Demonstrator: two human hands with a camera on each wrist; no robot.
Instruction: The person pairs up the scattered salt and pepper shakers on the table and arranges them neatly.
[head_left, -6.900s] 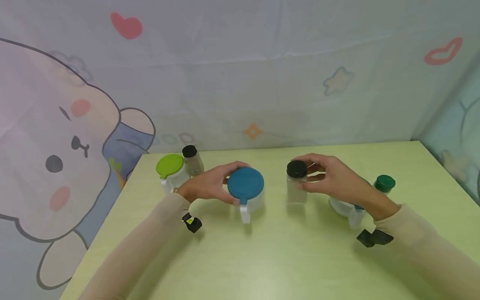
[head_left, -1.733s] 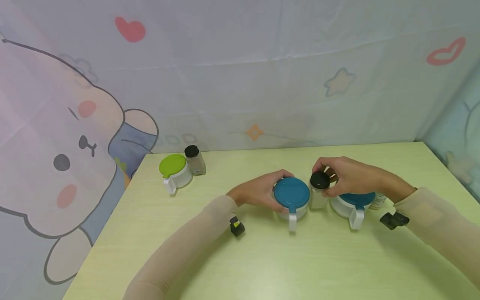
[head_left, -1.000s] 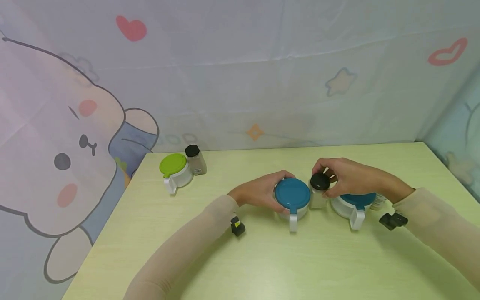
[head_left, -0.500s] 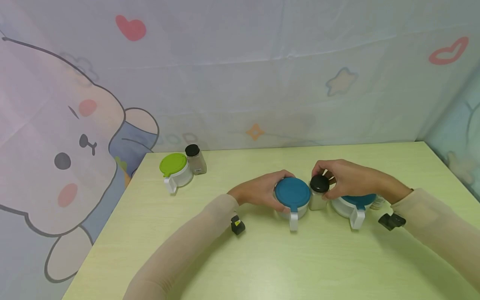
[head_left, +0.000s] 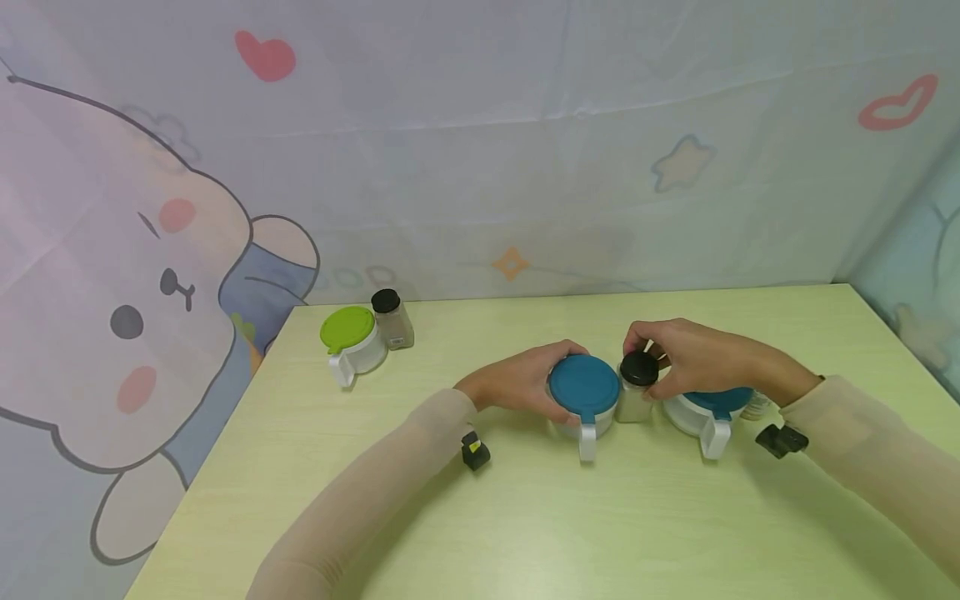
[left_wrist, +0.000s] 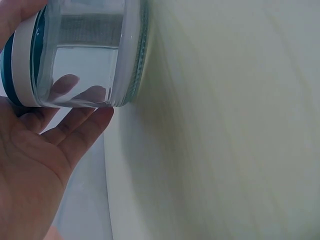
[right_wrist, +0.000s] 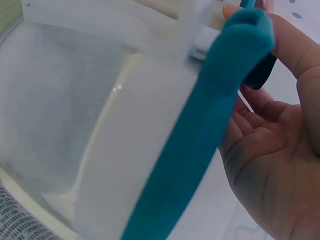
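My left hand (head_left: 517, 385) grips a clear glass seasoning jar (head_left: 585, 385) with a blue lid and white handle, thumb and fingers on opposite sides. In the left wrist view, the jar (left_wrist: 87, 55) shows fingertips (left_wrist: 92, 93) through its glass. Right beside it, my right hand (head_left: 697, 358) pinches a clear spice bottle (head_left: 634, 406) around its black cap. That bottle stands upright between two blue-lidded jars. The second blue-lidded jar (head_left: 690, 412) is partly under my right hand and fills much of the right wrist view, its blue lid (right_wrist: 185, 145) in front of the palm.
Behind the second blue-lidded jar, a small bottle (head_left: 757, 406) is mostly hidden by my right wrist. At the table's back left stand a green-lidded jar (head_left: 348, 329) and another black-capped bottle (head_left: 397, 329). A printed cloth (head_left: 450, 150) hangs behind the table (head_left: 510, 517).
Since the earliest frame, both hands have carried the blue-lidded jar and black-capped bottle rightward, up to the second blue-lidded jar. Over the last second, the bottle and right hand shifted only slightly toward me.
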